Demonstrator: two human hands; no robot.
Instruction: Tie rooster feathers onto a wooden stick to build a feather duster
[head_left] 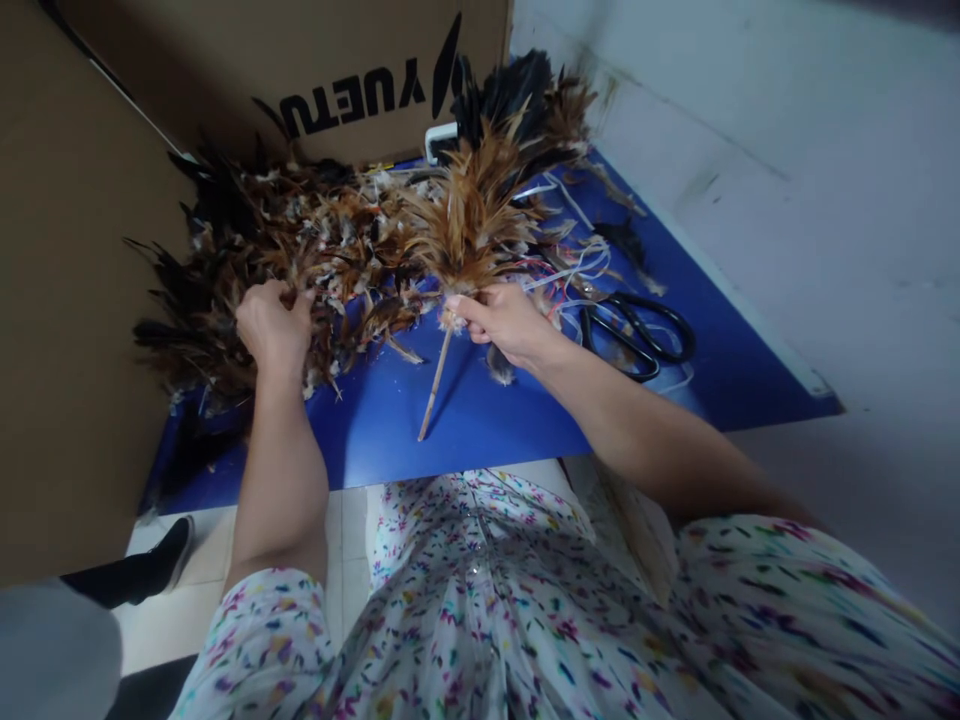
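Note:
In my right hand (506, 320) is a feather duster (472, 225), gripped where the feathers meet its thin wooden stick (435, 390). Brown feathers fan upward from the grip, with dark ones at the far end, and the bare stick slants down toward the table's near edge. On the left, my left hand (274, 325) is closed at the near side of a large pile of loose brown and black feathers (337, 230). Its fingers curl down onto feathers there, and the fingertips are partly hidden among them.
Black-handled scissors (637, 335) lie right of my right hand among white and red strings (577, 265). Cardboard (225, 60) stands behind and left of the blue table (510, 420). A pale wall (750, 180) borders the right. Another person's shoe (176, 550) shows at lower left.

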